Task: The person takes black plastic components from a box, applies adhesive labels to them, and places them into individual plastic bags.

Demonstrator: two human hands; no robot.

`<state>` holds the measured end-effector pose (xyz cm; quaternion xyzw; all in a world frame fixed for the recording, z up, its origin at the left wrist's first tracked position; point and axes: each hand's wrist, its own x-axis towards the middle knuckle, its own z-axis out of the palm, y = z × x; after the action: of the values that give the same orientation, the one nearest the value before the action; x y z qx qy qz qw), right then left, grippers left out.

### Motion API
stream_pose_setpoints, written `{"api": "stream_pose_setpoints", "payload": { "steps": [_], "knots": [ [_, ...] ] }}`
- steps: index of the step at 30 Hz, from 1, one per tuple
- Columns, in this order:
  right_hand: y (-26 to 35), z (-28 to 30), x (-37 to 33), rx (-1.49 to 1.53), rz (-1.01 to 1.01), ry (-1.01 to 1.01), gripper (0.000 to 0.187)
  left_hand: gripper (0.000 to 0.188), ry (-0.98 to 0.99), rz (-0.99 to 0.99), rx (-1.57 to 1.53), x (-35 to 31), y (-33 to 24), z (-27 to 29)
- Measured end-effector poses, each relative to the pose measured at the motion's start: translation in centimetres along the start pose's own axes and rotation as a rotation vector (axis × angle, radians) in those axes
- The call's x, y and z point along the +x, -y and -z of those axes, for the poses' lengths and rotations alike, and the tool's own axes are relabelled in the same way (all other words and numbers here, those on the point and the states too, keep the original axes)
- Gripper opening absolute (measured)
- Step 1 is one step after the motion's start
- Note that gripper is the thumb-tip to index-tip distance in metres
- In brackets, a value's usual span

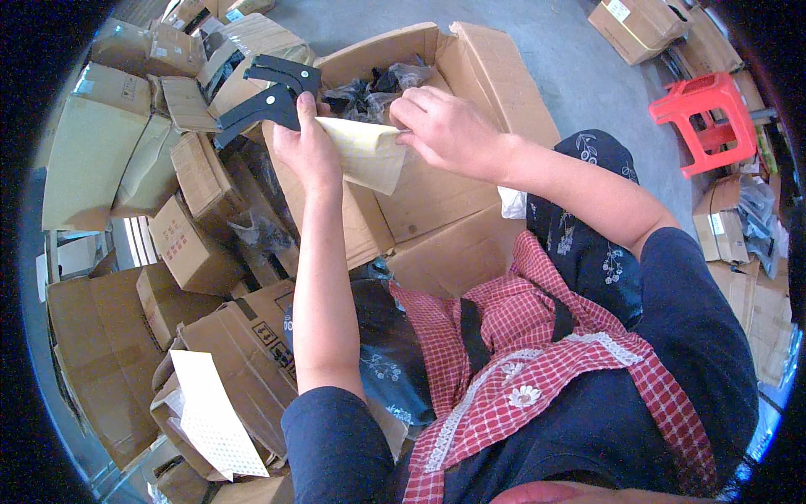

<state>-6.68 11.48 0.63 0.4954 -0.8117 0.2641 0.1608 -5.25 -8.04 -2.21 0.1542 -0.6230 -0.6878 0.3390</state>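
Note:
My left hand (pixel 309 158) is closed around two black angled plastic-looking parts (pixel 267 107), each with a small round white dot. They stick out to the left, past my thumb. A pale yellow sheet (pixel 369 157), perhaps paper or a flat sleeve, stretches from my left hand to my right. With its fingers pinched together, my right hand (pixel 447 133) grips the sheet's right edge. Both hands are over an open cardboard box (pixel 499 80). Inside the box lie dark items in clear plastic bags (pixel 378 94).
Cardboard boxes (pixel 92 147) are piled along the left side. A white printed sheet (pixel 211 412) lies on a carton at lower left. A red plastic stool (pixel 709 118) stands at right, near more cartons (pixel 642 29). Grey floor (pixel 537 42) shows beyond the open box.

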Motion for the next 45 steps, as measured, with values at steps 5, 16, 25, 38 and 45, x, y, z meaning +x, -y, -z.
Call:
{"api": "stream_pose_setpoints", "payload": {
  "steps": [5,16,25,38,45],
  "knots": [
    [0.2,-0.1,-0.2,-0.211,0.155,-0.025,0.02,0.013,-0.014,0.028,0.004,0.3,0.4,0.2],
    [0.6,0.7,-0.5,0.43,0.053,0.1,0.016,0.019,0.112,0.371,0.344,-0.5,-0.2,0.2],
    [-8.8,2.1,2.3,0.838,-0.585,0.021,0.039,0.025,0.58,0.586,0.191,-6.1,0.3,-1.1],
    [-7.2,1.3,1.6,0.527,-0.43,0.043,0.073,0.032,0.701,0.454,0.069,-7.6,-0.5,-2.5],
    [-6.3,1.1,1.9,0.574,-0.453,-0.092,0.075,0.026,0.477,0.501,-0.14,-7.5,-1.3,-2.2]
  ]
}}
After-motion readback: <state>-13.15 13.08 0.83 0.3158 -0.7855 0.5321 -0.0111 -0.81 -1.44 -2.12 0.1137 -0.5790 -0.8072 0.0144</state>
